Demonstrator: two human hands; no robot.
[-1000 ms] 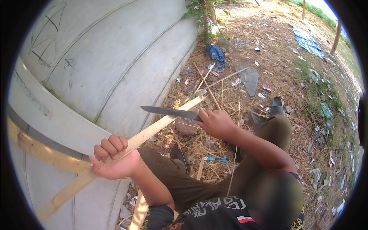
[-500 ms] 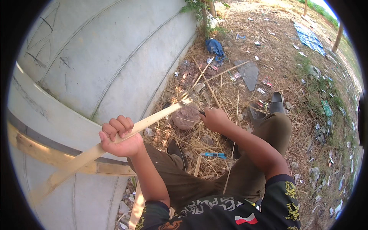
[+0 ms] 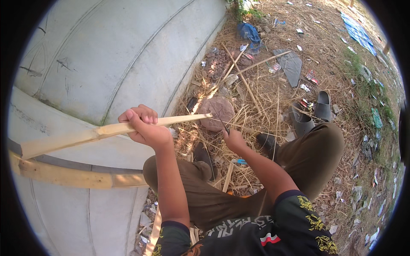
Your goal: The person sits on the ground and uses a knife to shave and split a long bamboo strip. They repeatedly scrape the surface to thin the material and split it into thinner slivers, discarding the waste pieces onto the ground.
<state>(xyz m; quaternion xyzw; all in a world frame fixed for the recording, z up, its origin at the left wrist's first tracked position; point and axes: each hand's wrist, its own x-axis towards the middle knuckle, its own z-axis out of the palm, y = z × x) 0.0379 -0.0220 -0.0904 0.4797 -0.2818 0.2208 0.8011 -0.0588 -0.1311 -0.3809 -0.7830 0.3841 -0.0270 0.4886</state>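
Note:
My left hand [image 3: 146,126] is closed around a long pale bamboo strip [image 3: 179,120]. The strip slants across in front of me, its thick end toward the left rim and its narrower tip above a round brownish block [image 3: 220,112]. My right hand [image 3: 235,141] grips the handle of a knife [image 3: 224,124]; most of the handle is hidden in the fist. Its thin dark blade points up and left toward the strip's tip. Whether the blade touches the strip, I cannot tell. A blue cutter [image 3: 240,161] lies partly covered by my right forearm.
A grey panelled wall [image 3: 128,64] stands on the left, with a bamboo pole [image 3: 77,176] along it. Thin bamboo sticks [image 3: 243,79] cross on straw-covered ground ahead. Grey sandals [image 3: 323,106], a dark flat scrap [image 3: 290,68], a blue cloth [image 3: 249,32] and scattered litter lie around.
The bamboo strip has swung to a flatter slant, its near end rising at the left and its tip coming over the round block. My right hand has shifted slightly lower with the knife. The view has tilted.

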